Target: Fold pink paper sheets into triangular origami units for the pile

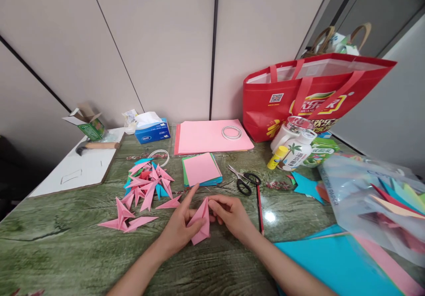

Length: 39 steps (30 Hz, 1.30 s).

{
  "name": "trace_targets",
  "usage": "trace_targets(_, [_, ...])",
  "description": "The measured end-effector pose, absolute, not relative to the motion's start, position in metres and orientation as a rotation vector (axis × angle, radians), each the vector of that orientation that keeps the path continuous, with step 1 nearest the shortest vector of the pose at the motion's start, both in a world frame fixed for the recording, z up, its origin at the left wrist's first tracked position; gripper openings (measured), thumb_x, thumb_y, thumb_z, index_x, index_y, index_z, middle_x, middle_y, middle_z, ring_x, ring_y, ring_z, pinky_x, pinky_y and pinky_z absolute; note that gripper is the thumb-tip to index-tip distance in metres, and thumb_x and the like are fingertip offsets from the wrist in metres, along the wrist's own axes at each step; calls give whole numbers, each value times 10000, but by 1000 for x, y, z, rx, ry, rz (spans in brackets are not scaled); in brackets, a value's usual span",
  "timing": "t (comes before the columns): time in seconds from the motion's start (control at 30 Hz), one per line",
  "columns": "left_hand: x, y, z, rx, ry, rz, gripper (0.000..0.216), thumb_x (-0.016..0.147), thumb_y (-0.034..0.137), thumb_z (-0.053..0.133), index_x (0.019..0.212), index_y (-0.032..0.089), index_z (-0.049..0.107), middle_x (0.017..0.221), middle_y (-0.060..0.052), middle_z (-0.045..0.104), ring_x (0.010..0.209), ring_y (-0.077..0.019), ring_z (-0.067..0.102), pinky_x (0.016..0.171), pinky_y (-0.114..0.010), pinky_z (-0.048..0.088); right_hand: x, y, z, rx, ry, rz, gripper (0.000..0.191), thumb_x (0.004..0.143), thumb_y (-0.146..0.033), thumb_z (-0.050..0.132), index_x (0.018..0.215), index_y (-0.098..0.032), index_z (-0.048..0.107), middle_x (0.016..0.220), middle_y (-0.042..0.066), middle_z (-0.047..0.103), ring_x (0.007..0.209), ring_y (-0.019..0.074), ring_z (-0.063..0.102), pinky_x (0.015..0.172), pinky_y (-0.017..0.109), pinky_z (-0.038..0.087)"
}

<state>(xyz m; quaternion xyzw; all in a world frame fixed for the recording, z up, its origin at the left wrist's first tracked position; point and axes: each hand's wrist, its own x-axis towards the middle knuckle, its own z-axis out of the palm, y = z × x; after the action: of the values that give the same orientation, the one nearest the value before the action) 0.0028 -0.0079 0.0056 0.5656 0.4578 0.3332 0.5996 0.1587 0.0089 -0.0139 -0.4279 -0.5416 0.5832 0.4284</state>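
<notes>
A folded piece of pink paper point(201, 229) is held upright between my two hands over the front middle of the table. My left hand point(181, 225) grips its left side, thumb across the face and index finger stretched out. At the paper's pointed top, my right hand point(230, 212) pinches the edge between thumb and fingers. Just beyond them lies a stack of square coloured paper point(202, 168), pink on top. To the left is a pile of folded paper pieces point(151, 183), mostly pink, with some blue, red and green among them.
Black-handled scissors point(244, 180) and a pencil point(259, 209) lie right of the stack. Behind are large pink sheets point(206, 137) with a tape roll point(231, 132), and a tissue box point(152, 130). A hammer point(98, 146) is at left; a glue stick point(278, 157) and red bag point(262, 105) stand right.
</notes>
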Motion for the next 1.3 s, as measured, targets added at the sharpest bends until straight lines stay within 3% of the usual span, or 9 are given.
trace_targets(0.1, [2,-9,9,1400,1094,693,756,752,265,551,1368,174,123,482,88,442,397,-58,318,393,-155,207,158,10,-12,-1029,-1282,1547,276,731,-408,568,737,-138,628,478,-50,435,403,52,364,380,174,284])
trace_targets(0.17, [1,-9,10,1443,1102,677,707,766,271,528,1363,178,162,539,53,523,434,-82,406,411,-167,295,158,10,-11,-1007,-1241,1586,293,719,-422,578,717,-132,615,473,-53,435,400,49,363,383,176,277])
trace_targets(0.23, [1,-9,10,1502,1113,711,631,759,290,536,1329,189,284,781,-39,637,654,-150,555,554,-229,427,157,9,-10,-1005,-1216,1602,301,709,-427,588,709,-127,607,464,-55,443,395,48,363,387,177,278])
trace_targets(0.3, [1,-9,8,1553,1127,761,543,745,301,556,1259,194,415,1061,-98,600,942,-217,543,750,-292,441,157,8,-11,-1021,-1209,1594,300,698,-426,601,695,-126,603,465,-54,459,391,48,371,393,180,286])
trace_targets(0.33, [1,-9,6,1540,1119,761,524,751,308,551,1247,194,429,1105,-108,581,986,-230,532,783,-308,437,157,8,-11,-1032,-1207,1587,297,693,-424,607,688,-127,604,472,-51,470,393,49,380,398,182,292])
trace_targets(0.53, [7,-12,1,1201,967,651,645,798,347,490,1345,176,194,746,-50,633,576,-186,636,481,-277,491,159,8,-11,-1088,-1162,1569,278,655,-408,646,656,-131,629,495,-37,511,417,58,393,420,192,312])
trace_targets(0.83, [6,-12,4,1140,969,654,652,782,315,527,1337,177,213,691,-31,648,499,-149,625,434,-232,482,159,9,-10,-1060,-1056,1673,331,647,-462,629,663,-131,625,546,-10,571,470,81,492,473,204,407])
trace_targets(1.17, [8,-13,-1,1145,920,651,602,783,321,525,1316,180,281,738,-52,661,473,-142,620,415,-232,484,160,9,-15,-1176,-1339,1344,371,729,-470,542,533,-162,476,476,-44,438,442,76,406,430,193,337])
trace_targets(1.3, [8,-12,-2,1101,917,702,674,774,326,541,1342,178,210,708,-50,663,478,-152,627,407,-231,484,158,8,-15,-1099,-1305,1518,350,742,-484,516,617,-157,518,523,-32,493,451,78,441,456,202,377])
